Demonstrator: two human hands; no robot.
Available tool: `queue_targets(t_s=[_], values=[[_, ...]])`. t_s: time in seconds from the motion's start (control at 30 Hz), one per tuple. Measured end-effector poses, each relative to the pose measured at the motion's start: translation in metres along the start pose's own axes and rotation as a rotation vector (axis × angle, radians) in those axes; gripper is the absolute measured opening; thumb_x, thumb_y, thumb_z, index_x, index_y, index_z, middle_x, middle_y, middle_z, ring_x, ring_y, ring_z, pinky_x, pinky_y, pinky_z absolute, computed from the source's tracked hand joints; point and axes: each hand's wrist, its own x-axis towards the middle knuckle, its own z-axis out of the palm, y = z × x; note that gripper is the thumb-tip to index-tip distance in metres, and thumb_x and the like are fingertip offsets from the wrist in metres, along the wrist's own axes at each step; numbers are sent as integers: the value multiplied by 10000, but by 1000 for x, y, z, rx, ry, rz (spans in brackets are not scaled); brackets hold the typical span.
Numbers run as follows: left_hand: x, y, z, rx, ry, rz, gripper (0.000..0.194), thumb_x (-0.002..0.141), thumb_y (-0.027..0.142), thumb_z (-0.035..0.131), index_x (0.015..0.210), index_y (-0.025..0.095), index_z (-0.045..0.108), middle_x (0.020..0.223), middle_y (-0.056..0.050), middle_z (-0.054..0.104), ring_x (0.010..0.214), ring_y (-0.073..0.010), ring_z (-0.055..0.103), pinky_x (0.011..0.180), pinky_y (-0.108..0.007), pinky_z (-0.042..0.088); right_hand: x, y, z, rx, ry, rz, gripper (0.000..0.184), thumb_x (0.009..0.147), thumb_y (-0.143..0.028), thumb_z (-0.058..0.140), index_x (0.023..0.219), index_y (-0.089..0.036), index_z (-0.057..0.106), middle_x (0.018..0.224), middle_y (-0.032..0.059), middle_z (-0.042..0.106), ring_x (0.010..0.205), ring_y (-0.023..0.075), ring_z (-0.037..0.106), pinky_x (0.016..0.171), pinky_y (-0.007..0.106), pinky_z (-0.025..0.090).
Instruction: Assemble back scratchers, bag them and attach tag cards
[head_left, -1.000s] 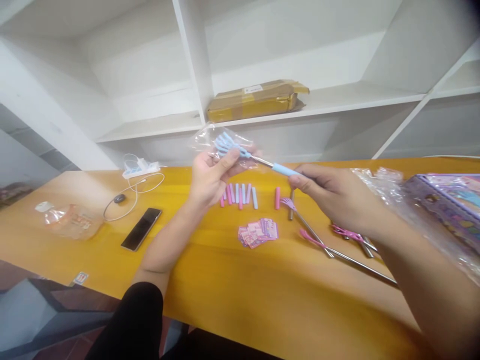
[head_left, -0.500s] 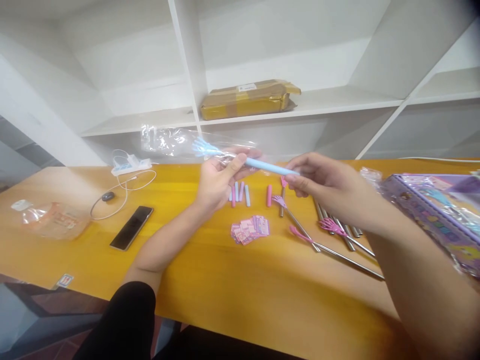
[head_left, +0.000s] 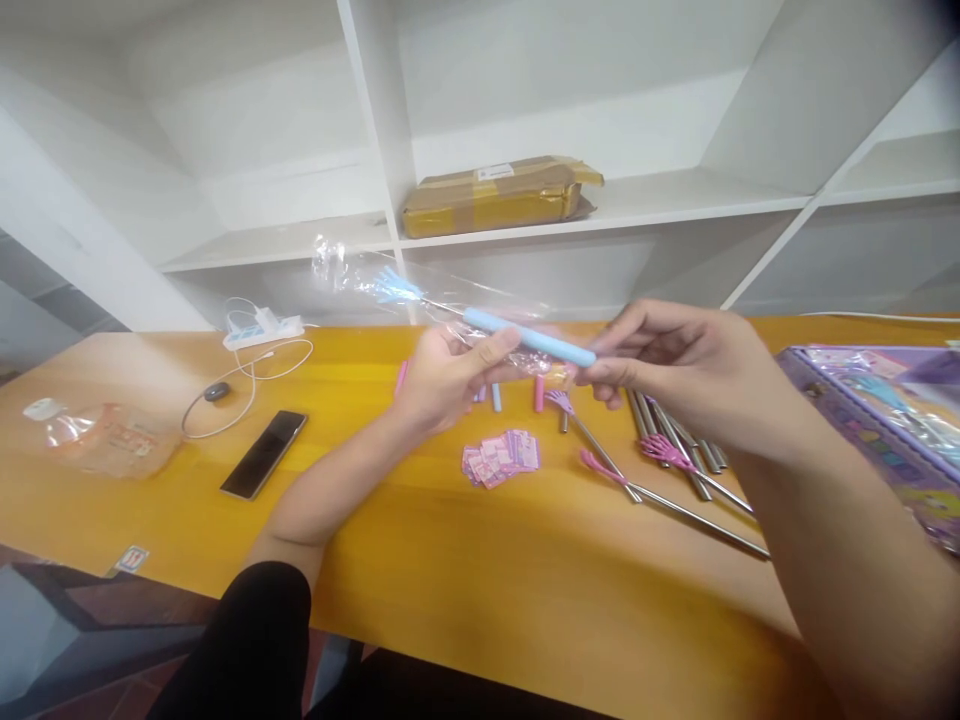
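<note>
A light-blue back scratcher (head_left: pixel 529 337) with a hand-shaped head and a thin metal shaft hangs tilted above the table, its head up and to the left. A clear plastic bag (head_left: pixel 330 268) surrounds the head and shaft and stretches past the head. My left hand (head_left: pixel 454 375) is closed on the bag and scratcher, thumb across the handle. At the handle's right end, my right hand (head_left: pixel 671 370) pinches with thumb and fingers. Below lie pink, purple and blue handle tubes (head_left: pixel 496 397), partly hidden by my left hand, and a small pile of pink cards (head_left: pixel 500 458).
Right of centre lie pink back scratchers (head_left: pixel 667 452) and metal rods (head_left: pixel 645 430). A purple box (head_left: pixel 862 430) with wrapped items stands far right. Left are a phone (head_left: pixel 264 455), bottle (head_left: pixel 112 440) and power strip (head_left: pixel 262 332). A carton (head_left: pixel 495 200) occupies the shelf behind.
The back scratcher's handle has gone from bare to lying along the plastic bag, which now stretches out leftward. My left hand has shifted its hold from the head to the handle.
</note>
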Motion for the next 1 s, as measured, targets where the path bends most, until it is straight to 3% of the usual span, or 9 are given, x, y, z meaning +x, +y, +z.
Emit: queue_targets(t_s=[0.23,0.47,0.57,0.7,0.77,0.87,0.93,1.0], values=[[-6,-8,3,134,-112,-57,443,919,539,890,1107,141,842,1089,-146,862,842,-250,847,562,-257,559,6,0,16,90,-123,128,538,743,-564,983,982,-198,670,835,47,745,738,173,710,572,269,536],[1,-15,-4,182,-137,-153,498,865,587,918,1065,139,829,974,-134,852,903,-274,847,690,-298,622,6,7,29,15,-107,113,635,835,-685,901,1183,-202,681,944,83,771,781,197,722,652,318,582],[3,-9,-8,177,-190,-185,442,878,523,924,1061,139,807,965,-124,845,873,-238,835,713,-284,621,5,14,27,-94,-152,-41,697,893,-692,843,1362,-213,651,1192,117,755,924,220,739,744,355,631],[8,2,-14,70,-134,-193,363,885,434,916,1047,155,750,918,-85,819,768,-172,777,692,-266,603,3,24,16,-395,-206,-446,1039,838,-592,935,1699,-325,419,1507,146,542,1105,247,704,880,410,670],[10,5,-17,53,-122,-232,327,895,409,898,998,148,730,883,-79,793,744,-154,744,680,-258,584,3,27,11,-516,-121,-608,835,943,-451,871,1673,-393,469,1515,125,485,1161,236,681,947,420,662],[12,6,-19,71,-169,-294,326,908,420,883,993,144,733,844,-59,737,706,-131,682,642,-252,547,3,26,10,-676,14,-755,295,1064,-311,707,1342,-396,756,1399,87,571,1204,234,655,973,424,622],[12,4,-19,88,-183,-307,347,893,441,899,991,151,735,858,-43,705,695,-119,650,615,-249,527,4,23,12,-753,24,-750,173,1085,-351,667,1164,-381,819,1313,69,670,1157,248,663,959,448,590],[12,1,-19,109,-203,-296,375,882,462,911,1015,158,737,874,-33,682,689,-111,629,606,-248,520,7,20,14,-784,-23,-700,209,1102,-403,627,1058,-355,826,1250,59,744,1093,253,682,965,470,557]])
